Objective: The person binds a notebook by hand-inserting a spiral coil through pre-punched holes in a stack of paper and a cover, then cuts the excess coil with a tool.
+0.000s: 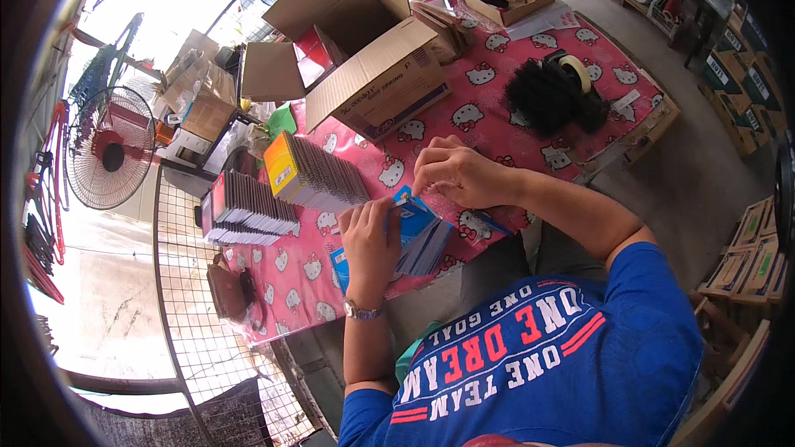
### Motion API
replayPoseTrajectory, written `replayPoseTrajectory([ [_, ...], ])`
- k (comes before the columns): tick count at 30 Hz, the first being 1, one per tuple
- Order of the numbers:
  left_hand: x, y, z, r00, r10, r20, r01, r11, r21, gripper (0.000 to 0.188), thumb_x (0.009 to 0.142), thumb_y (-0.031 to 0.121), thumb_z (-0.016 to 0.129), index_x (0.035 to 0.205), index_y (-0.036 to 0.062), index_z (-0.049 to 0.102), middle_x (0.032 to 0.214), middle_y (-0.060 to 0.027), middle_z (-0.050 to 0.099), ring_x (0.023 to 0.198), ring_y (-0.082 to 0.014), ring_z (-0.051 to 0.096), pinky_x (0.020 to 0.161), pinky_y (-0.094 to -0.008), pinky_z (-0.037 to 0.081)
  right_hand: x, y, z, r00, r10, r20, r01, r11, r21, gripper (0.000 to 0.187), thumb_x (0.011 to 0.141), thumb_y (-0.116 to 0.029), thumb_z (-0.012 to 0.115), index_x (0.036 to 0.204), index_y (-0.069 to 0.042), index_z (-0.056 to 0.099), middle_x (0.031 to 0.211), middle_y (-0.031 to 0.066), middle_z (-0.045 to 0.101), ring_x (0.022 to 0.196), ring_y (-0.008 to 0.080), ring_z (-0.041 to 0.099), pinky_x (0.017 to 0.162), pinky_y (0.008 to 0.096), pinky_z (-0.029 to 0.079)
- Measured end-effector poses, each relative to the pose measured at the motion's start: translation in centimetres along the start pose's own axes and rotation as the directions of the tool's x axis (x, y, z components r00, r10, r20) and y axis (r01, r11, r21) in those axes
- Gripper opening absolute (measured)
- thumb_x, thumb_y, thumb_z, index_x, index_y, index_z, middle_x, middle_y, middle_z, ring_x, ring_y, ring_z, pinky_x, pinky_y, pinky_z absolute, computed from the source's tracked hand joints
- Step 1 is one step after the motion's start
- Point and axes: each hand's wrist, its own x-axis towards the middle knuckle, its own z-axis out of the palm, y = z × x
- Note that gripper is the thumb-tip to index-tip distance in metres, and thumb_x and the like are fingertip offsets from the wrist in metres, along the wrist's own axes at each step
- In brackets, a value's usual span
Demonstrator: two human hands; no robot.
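A stack of blue-covered notebooks [429,246] lies at the table's near edge, right in front of me. My left hand [367,244], a watch on its wrist, is closed over the left side of the top blue notebook [411,213]. From the right, my right hand [460,175] pinches at that notebook's far edge, near a small white patch; what its fingertips hold is too small to make out. Left of my hands stand a row of yellow-covered spiral notebooks [313,172] and a row of red-covered notebooks [248,211].
A large open cardboard box [389,87] stands at the back of the pink patterned table [286,281]. Toward the right lie a black bristly bundle [538,91] and a tape dispenser [577,74]. A brown pouch [228,288] sits at the left edge, with a fan [112,149] beyond.
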Motion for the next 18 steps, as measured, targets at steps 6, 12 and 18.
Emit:
replayPoseTrajectory([
  [6, -0.1, 0.1, 0.2, 0.999, 0.011, -0.04, -0.01, 1.0, 0.011, 0.016, 0.086, 0.01, 0.066, 0.101, 0.0069, 0.061, 0.09, -0.0088, 0.066, 0.087, -0.0279, 0.061, 0.084, -0.0402, 0.041, 0.4, -0.8, -1.2, 0.869, 0.393, 0.301, -0.493, 0.744, 0.451, 0.022, 0.08, 0.0, 0.066, 0.1, -0.009, 0.068, 0.091, 0.0054, 0.063, 0.09, 0.029, 0.062, 0.081, 0.0387, 0.049],
  [12, -0.1, 0.3, 0.1, 1.0, -0.023, -0.008, 0.023, 1.0, 0.01, 0.015, 0.086, 0.011, 0.065, 0.1, 0.007, 0.061, 0.09, -0.0087, 0.066, 0.087, -0.0279, 0.062, 0.084, -0.0403, 0.041, 1.0, -1.7, -1.3, 0.988, 0.089, 0.127, -0.101, 0.991, 0.092, 0.014, 0.09, -0.007, 0.06, 0.103, -0.003, 0.066, 0.094, 0.0164, 0.064, 0.094, 0.0361, 0.063, 0.082, 0.0394, 0.05],
  [18, 0.2, 0.6, 0.2, 0.999, -0.019, 0.027, 0.018, 0.999, 0.041, 0.019, 0.087, 0.012, 0.064, 0.104, 0.0078, 0.06, 0.092, -0.0089, 0.065, 0.089, -0.0278, 0.061, 0.085, -0.0407, 0.041, 0.5, 0.2, -0.3, 0.889, 0.312, 0.335, -0.395, 0.893, 0.217, 0.025, 0.089, -0.011, 0.064, 0.113, -0.005, 0.062, 0.093, 0.019, 0.063, 0.098, 0.0366, 0.062, 0.085, 0.0432, 0.049],
])
